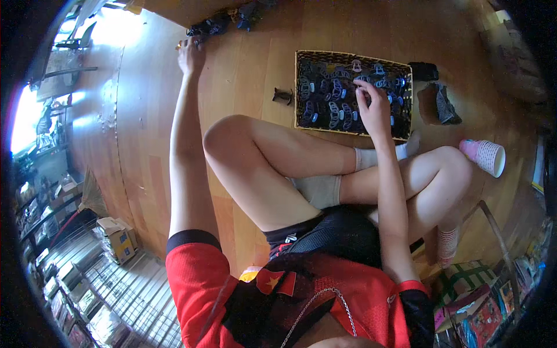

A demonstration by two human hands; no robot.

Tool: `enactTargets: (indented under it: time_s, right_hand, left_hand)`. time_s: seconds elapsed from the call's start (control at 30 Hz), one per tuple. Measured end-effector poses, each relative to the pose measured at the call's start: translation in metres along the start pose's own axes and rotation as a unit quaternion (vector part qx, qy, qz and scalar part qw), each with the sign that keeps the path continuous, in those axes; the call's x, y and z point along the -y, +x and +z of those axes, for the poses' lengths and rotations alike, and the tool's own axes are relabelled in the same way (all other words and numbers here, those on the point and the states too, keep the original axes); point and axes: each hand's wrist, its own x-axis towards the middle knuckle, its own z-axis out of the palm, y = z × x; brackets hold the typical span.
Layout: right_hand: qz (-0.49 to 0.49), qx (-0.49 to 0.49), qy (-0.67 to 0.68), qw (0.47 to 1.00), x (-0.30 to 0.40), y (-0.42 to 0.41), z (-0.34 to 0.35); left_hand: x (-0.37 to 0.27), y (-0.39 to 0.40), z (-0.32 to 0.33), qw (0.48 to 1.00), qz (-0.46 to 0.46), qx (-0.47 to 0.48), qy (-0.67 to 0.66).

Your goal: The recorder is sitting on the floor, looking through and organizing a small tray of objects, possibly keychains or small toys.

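My left hand (pixel 191 56) reaches far forward to the floor, at the edge of a pile of dark hair claw clips (pixel 213 27). A small orange thing shows by its fingers; whether it holds a clip I cannot tell. My right hand (pixel 375 106) hovers over a rectangular woven basket (pixel 353 132), its thumb and fingertips apart with nothing visible between them. Inside the basket lie rows of claw clips (pixel 337 89), mostly dark or bluish, and a pale pink clip (pixel 357 65) near the far rim. One dark claw clip (pixel 283 95) lies on the floor just left of the basket.
My crossed legs (pixel 278 152) are close to the basket's near side. Right of it lie a black item (pixel 423 71) and a grey fabric-like piece (pixel 446 105). A stack of paper cups (pixel 485 156) lies beside my right knee. At the lower left are a cardboard box (pixel 119 243) and a wire rack (pixel 130 287).
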Motion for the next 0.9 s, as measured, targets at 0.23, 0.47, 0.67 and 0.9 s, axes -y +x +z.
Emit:
enactTargets:
  time_s: [0.23, 0.47, 0.67, 0.9]
  right_hand:
    - [-0.025, -0.01, -0.021, 0.999, -0.007, -0.001, 0.003]
    - [-0.009, -0.016, -0.023, 1.0, -0.001, -0.004, 0.007]
    - [-0.016, -0.029, -0.026, 0.999, -0.008, -0.007, 0.005]
    - [-0.002, -0.02, -0.023, 1.0, -0.014, -0.013, 0.0]
  left_hand:
    - [0.035, -0.001, 0.038, 0.997, -0.045, -0.05, 0.034]
    - [0.078, -0.003, 0.034, 0.998, -0.01, 0.063, -0.024]
    - [0.056, -0.037, 0.022, 0.988, -0.097, 0.017, -0.116]
    - [0.0, -0.082, -0.028, 0.696, -0.106, 0.336, -0.626]
